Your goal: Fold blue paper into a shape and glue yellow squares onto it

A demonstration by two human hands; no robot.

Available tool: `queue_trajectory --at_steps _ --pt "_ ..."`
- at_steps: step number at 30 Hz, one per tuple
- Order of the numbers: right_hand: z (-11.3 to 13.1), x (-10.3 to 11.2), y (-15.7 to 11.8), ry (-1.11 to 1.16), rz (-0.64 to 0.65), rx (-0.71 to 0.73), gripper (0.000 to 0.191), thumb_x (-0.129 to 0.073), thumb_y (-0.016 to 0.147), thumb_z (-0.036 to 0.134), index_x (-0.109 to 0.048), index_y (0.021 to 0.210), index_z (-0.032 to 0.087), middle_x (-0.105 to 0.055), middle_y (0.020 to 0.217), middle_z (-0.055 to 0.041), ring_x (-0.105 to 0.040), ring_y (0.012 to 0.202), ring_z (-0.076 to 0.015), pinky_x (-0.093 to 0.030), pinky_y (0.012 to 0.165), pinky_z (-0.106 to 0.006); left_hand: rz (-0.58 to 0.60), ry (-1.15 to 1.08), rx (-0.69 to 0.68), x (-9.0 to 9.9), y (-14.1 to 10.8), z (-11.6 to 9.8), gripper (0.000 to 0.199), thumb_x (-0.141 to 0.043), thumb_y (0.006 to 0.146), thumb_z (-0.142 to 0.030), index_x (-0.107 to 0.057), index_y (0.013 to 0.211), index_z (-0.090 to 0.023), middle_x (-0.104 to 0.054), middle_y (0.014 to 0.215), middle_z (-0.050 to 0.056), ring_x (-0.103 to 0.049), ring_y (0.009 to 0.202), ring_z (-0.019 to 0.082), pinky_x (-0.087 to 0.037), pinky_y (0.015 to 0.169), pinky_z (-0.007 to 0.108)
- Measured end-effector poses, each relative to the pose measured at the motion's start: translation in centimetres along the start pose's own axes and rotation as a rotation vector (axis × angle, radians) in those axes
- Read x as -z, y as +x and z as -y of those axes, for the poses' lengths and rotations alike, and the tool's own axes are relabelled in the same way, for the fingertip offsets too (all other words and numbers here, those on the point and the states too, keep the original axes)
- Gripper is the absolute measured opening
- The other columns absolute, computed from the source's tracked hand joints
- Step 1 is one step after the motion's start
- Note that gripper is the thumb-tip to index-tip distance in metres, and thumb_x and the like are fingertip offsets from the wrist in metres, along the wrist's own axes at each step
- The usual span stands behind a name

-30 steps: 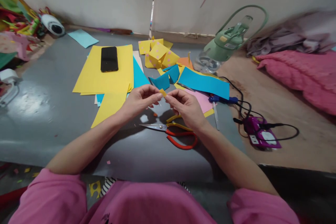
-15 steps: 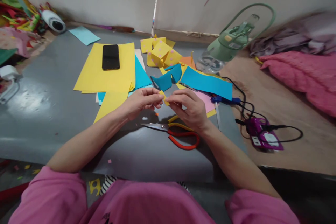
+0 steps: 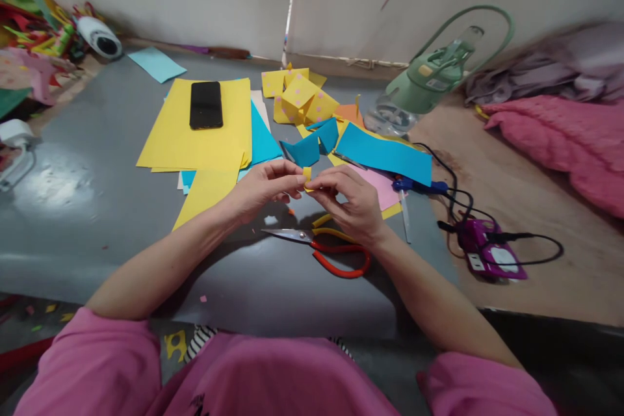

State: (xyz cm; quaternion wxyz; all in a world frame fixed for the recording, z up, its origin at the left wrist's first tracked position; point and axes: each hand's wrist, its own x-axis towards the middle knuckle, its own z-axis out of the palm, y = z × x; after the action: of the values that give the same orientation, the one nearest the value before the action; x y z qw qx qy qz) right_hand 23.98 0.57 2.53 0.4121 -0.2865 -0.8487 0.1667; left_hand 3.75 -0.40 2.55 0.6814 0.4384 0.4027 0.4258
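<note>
A small yellow paper piece (image 3: 307, 173) is pinched between the fingertips of both hands, above the grey table. My left hand (image 3: 271, 182) is closed on its left side, thumb and forefinger together. From the right, my right hand (image 3: 350, 198) grips the same piece, its fingers curled. Just below the hands lie scissors (image 3: 312, 238) with red and yellow handles, blades pointing left. Beyond them stand folded blue paper (image 3: 307, 148) and folded yellow paper with pink dots (image 3: 303, 99). A flat blue strip (image 3: 385, 153) rests to the right.
A black phone (image 3: 205, 105) lies on yellow sheets (image 3: 166, 143) at the left. Back right stands a green-lidded bottle (image 3: 424, 84). Black cables run to a purple power box (image 3: 487, 250). A white camera (image 3: 100, 38) sits far left. Paper scraps dot the grey table (image 3: 97, 208).
The yellow paper piece has turned from slanted to nearly upright between my fingertips. Both hands have stayed almost in place, with only slight finger movement.
</note>
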Motion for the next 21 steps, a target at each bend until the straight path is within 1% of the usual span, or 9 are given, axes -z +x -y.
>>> queue_trajectory --at_steps 3,6,9,14,18,21 --pt "0.5 -0.2 0.1 0.084 -0.006 -0.129 0.004 -0.066 0.095 0.025 -0.069 0.093 0.024 -0.071 0.089 -0.0023 -0.063 0.073 -0.0135 -0.051 0.057 -0.026 -0.016 0.070 -0.024 -0.1 -0.1 0.0 0.029 -0.082 0.073 -0.041 -0.067 0.083 -0.018 -0.067 0.078 -0.002 -0.063 0.069 0.010 -0.048 0.064 0.023" --pt "1.0 -0.4 0.2 0.156 -0.029 -0.265 0.007 -0.067 0.093 0.027 -0.067 0.088 0.023 -0.068 0.087 -0.0015 -0.061 0.074 -0.0131 -0.049 0.055 -0.024 -0.023 0.126 -0.054 -0.2 -0.3 -0.1 0.027 -0.080 0.074 -0.040 -0.067 0.082 -0.018 -0.067 0.077 -0.002 -0.063 0.070 0.010 -0.048 0.063 0.023" --pt "1.2 -0.5 0.3 0.206 -0.044 -0.352 0.010 -0.069 0.091 0.029 -0.065 0.086 0.022 -0.065 0.083 -0.0005 -0.059 0.070 -0.0118 -0.046 0.052 -0.023 -0.035 0.184 -0.075 -0.3 -0.4 -0.4 0.026 -0.079 0.074 -0.040 -0.068 0.081 -0.018 -0.067 0.076 -0.001 -0.063 0.069 0.011 -0.049 0.063 0.024" --pt "1.2 -0.6 0.2 0.230 -0.047 -0.417 0.015 -0.070 0.091 0.033 -0.064 0.085 0.021 -0.065 0.082 -0.0004 -0.058 0.070 -0.0120 -0.045 0.054 -0.025 -0.049 0.274 -0.096 -0.4 -0.6 -0.6 0.033 -0.080 0.071 -0.047 -0.067 0.080 -0.017 -0.068 0.074 0.000 -0.064 0.070 0.013 -0.051 0.067 0.027" --pt "1.2 -0.6 0.2 0.213 -0.042 -0.434 0.017 -0.070 0.091 0.036 -0.064 0.084 0.021 -0.066 0.082 -0.0008 -0.059 0.070 -0.0128 -0.046 0.055 -0.026 -0.056 0.369 -0.144 -0.5 -0.6 -0.5 0.025 -0.073 0.075 -0.040 -0.067 0.079 -0.017 -0.068 0.073 0.000 -0.063 0.070 0.013 -0.049 0.067 0.026" --pt "1.2 -0.6 0.2 0.180 -0.031 -0.437 0.019 -0.070 0.091 0.038 -0.064 0.083 0.021 -0.066 0.081 -0.0011 -0.059 0.070 -0.0132 -0.046 0.055 -0.026 -0.080 0.436 -0.172 -0.5 -0.6 -0.4 0.020 -0.071 0.076 -0.036 -0.067 0.077 -0.017 -0.067 0.072 -0.001 -0.060 0.067 0.011 -0.047 0.065 0.025"
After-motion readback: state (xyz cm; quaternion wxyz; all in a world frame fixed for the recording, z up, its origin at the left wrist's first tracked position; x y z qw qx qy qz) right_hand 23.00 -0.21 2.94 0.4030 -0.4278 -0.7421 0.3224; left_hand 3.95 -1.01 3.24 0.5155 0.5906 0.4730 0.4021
